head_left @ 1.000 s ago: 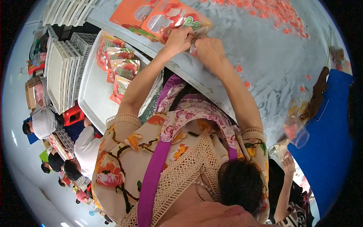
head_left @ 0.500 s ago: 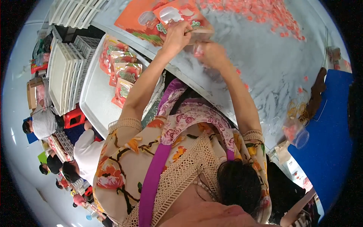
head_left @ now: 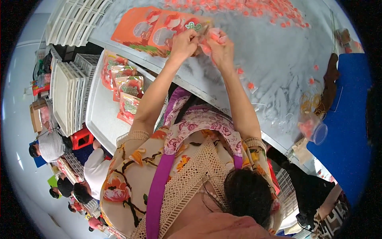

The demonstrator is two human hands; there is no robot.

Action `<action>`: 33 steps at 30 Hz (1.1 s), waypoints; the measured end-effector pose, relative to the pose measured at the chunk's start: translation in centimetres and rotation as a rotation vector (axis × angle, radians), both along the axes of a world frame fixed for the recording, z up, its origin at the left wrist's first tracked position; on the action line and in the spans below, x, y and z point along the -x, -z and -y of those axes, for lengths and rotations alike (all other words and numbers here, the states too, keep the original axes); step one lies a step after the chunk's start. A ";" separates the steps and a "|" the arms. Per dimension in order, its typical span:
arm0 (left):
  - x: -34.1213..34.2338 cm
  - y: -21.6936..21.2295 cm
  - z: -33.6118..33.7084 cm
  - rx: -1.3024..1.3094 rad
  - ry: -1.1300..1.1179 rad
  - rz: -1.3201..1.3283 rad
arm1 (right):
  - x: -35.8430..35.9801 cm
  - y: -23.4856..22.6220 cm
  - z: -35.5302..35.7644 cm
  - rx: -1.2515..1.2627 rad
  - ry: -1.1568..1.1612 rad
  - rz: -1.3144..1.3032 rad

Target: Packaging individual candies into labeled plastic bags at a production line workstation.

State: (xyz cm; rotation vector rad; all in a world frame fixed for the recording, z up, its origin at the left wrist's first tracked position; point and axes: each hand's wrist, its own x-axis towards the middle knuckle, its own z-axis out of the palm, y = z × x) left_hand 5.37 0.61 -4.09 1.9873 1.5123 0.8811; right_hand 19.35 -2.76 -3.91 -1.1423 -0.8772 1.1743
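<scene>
An orange stand-up pouch [head_left: 164, 32] with printed pictures and a clear window lies on the grey table at its near edge, overlapping another orange pouch [head_left: 135, 28]. With bent fingers, my left hand [head_left: 184, 46] pinches the pouch at its mouth end. My right hand [head_left: 221, 48] is closed round a few small red pieces in clear wrappers [head_left: 215, 36], right beside the mouth. The two hands almost meet there, so the opening itself is mostly hidden. A couple of loose wrapped red pieces [head_left: 250, 85] lie near my right forearm.
Many wrapped red pieces [head_left: 274, 10] spread along the table's far side. Filled pouches [head_left: 129, 85] rest on a white tray [head_left: 93, 119] at left, near stacked white crates [head_left: 65, 91]. A clear plastic cup [head_left: 317, 133] and a blue board [head_left: 342, 119] are at right. Other people sit at far left.
My right hand, blurred earlier, has come up to the pouch mouth with wrapped red pieces in its fingers. My left hand stays at the pouch. The whole view has shifted slightly.
</scene>
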 end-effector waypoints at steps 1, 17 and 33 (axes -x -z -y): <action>0.4 0.5 -0.2 0.113 -0.034 0.103 | 0.0 -0.3 0.3 0.077 -0.003 0.181; -3.1 -1.0 3.0 -0.351 0.188 0.056 | -0.7 2.4 0.2 0.045 -0.251 0.989; -3.7 -2.0 2.9 -0.062 0.202 0.247 | -3.1 3.9 -1.0 0.241 -0.274 -0.863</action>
